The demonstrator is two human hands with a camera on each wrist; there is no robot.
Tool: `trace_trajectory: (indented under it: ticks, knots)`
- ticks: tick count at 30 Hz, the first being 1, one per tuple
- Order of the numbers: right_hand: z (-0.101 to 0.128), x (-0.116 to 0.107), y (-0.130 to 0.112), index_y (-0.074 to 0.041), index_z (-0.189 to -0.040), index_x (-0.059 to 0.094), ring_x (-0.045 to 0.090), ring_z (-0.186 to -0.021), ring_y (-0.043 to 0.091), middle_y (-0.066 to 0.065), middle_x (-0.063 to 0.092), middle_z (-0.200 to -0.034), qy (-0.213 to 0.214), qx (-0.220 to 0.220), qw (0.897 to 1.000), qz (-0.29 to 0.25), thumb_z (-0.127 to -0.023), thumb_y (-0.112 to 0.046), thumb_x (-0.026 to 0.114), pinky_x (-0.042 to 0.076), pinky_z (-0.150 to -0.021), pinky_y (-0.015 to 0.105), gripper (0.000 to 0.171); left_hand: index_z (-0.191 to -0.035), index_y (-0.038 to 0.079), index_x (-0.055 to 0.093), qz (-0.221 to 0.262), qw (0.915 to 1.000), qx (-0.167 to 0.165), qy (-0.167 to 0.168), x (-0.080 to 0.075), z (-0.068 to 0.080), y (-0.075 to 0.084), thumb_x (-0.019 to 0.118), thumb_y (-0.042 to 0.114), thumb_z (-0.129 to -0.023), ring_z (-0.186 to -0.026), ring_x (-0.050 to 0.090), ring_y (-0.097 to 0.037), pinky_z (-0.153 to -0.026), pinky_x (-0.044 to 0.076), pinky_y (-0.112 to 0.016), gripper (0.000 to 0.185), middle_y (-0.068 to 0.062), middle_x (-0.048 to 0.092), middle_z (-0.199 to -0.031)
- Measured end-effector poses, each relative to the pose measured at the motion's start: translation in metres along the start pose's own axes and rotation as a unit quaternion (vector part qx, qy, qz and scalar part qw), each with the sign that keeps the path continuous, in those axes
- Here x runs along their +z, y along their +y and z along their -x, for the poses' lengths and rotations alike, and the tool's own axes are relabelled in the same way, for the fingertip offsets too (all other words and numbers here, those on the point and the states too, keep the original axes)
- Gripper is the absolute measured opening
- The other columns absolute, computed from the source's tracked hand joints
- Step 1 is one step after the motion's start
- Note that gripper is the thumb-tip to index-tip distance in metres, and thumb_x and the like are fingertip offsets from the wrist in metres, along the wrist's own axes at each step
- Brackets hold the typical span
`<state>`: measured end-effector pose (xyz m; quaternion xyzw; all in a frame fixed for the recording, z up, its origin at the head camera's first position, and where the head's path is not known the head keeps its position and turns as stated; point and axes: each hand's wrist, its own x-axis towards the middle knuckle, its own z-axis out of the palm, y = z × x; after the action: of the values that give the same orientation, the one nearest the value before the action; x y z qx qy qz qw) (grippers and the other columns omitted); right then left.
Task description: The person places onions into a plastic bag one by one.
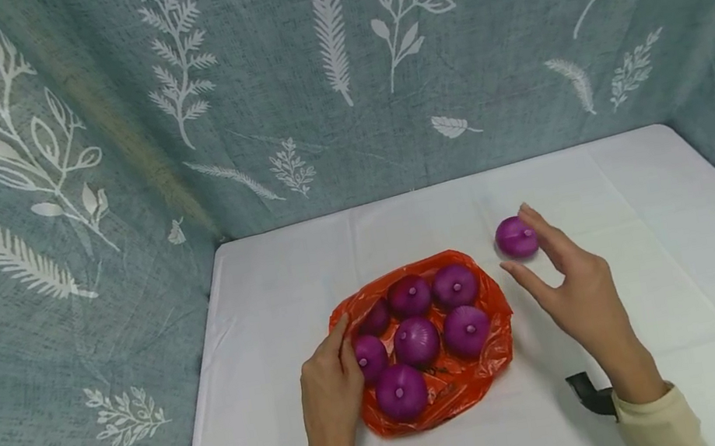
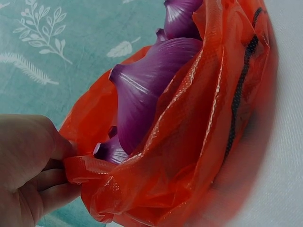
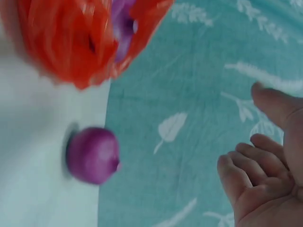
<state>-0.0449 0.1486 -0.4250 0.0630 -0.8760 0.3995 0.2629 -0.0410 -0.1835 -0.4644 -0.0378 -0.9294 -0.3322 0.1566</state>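
Observation:
An orange-red plastic bag (image 1: 452, 388) with a rolled-down rim sits on the table, holding several glossy purple onions (image 1: 416, 341). At the bag's left side my left hand (image 1: 331, 385) pinches its rim between thumb and fingers, as the left wrist view shows near the folded edge (image 2: 87, 169). A single purple onion (image 1: 515, 238) lies on the table beyond the bag's right side. Near it is my right hand (image 1: 574, 289), thumb and fingers spread apart with nothing between them; in the right wrist view the hand (image 3: 265, 175) is apart from that onion (image 3: 93, 155).
A white cloth covers the table (image 1: 656, 268). Grey-green curtains (image 1: 303, 66) with white leaf prints hang behind it and on both sides. A black strap (image 1: 592, 395) is at the right wrist, beside a pale sleeve (image 1: 661, 425).

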Motion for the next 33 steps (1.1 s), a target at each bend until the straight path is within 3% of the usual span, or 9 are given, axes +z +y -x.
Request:
trace_trajectory:
  ticks: [3,9,13,18,22,28,31,33]
  knots:
    - [-0.004,-0.006,0.009,-0.024,-0.16,0.049,0.059,-0.138,0.022,-0.005,0.05,-0.161,0.012,-0.004,1.0,-0.019,-0.08,-0.001,0.091,0.041,-0.105,0.011,0.093,-0.138,0.004,0.07,-0.001,1.0,-0.002,0.002,0.0,0.0,0.0,0.066,0.005,-0.102,-0.077,0.069,-0.022,-0.065,0.058,-0.031,0.036,-0.02,0.076,-0.121]
    - [-0.011,-0.017,0.024,-0.016,-0.157,0.053,0.053,-0.14,0.001,-0.001,0.051,-0.16,0.023,-0.034,0.998,-0.056,-0.072,0.01,0.092,0.044,-0.106,0.013,0.097,-0.138,0.005,0.07,0.0,1.0,-0.002,0.005,0.001,0.0,0.0,0.066,0.005,-0.102,-0.083,0.072,-0.023,-0.069,0.061,-0.032,0.036,-0.019,0.076,-0.122]
    - [-0.015,-0.021,0.04,-0.02,-0.161,0.047,0.049,-0.142,-0.001,-0.002,0.047,-0.164,-0.003,-0.029,0.998,-0.059,-0.072,0.009,0.092,0.042,-0.106,0.011,0.104,-0.138,0.005,0.07,0.0,1.0,-0.003,0.002,0.001,0.001,-0.001,0.066,0.005,-0.102,-0.086,0.074,-0.024,-0.07,0.062,-0.033,0.036,-0.019,0.076,-0.123]
    - [-0.02,-0.021,0.065,-0.027,-0.165,0.039,0.042,-0.145,-0.006,-0.006,0.039,-0.168,-0.044,0.017,0.997,-0.063,-0.078,0.001,0.092,0.038,-0.107,0.008,0.106,-0.138,0.006,0.071,0.004,1.0,0.0,0.003,0.001,0.001,-0.001,0.067,0.005,-0.102,-0.1,0.077,-0.03,-0.081,0.065,-0.04,0.036,-0.019,0.075,-0.124]
    - [-0.021,-0.021,0.082,-0.03,-0.166,0.036,0.04,-0.149,0.0,-0.006,0.037,-0.17,-0.06,0.045,0.995,-0.069,-0.081,-0.002,0.091,0.036,-0.108,0.007,0.105,-0.138,0.005,0.071,0.007,1.0,0.005,0.002,0.001,0.0,-0.001,0.067,0.005,-0.102,-0.105,0.077,-0.032,-0.086,0.064,-0.043,0.036,-0.019,0.075,-0.125]
    - [-0.023,-0.021,0.094,-0.037,-0.167,0.031,0.04,-0.154,0.028,-0.008,0.032,-0.172,-0.096,0.083,0.99,-0.062,-0.087,-0.015,0.089,0.032,-0.108,0.004,0.101,-0.138,0.004,0.071,0.007,1.0,0.001,-0.001,0.001,-0.001,0.0,0.067,0.006,-0.102,-0.099,0.077,-0.03,-0.082,0.065,-0.041,0.036,-0.02,0.075,-0.124]
    - [-0.026,-0.021,0.099,-0.036,-0.168,0.029,0.039,-0.154,0.035,-0.006,0.031,-0.172,-0.115,0.104,0.986,-0.057,-0.09,-0.023,0.087,0.03,-0.108,0.002,0.098,-0.137,0.004,0.071,0.005,1.0,-0.002,0.0,0.0,0.0,0.0,0.066,0.005,-0.103,-0.1,0.077,-0.03,-0.081,0.065,-0.041,0.035,-0.02,0.075,-0.124]
    - [-0.028,-0.021,0.103,-0.033,-0.168,0.028,0.037,-0.154,0.037,-0.003,0.03,-0.173,-0.127,0.115,0.984,-0.057,-0.091,-0.026,0.086,0.034,-0.115,0.013,0.096,-0.137,0.004,0.071,0.005,1.0,-0.002,0.001,0.0,0.0,0.0,0.066,0.005,-0.103,-0.099,0.077,-0.029,-0.081,0.065,-0.04,0.035,-0.02,0.075,-0.124]
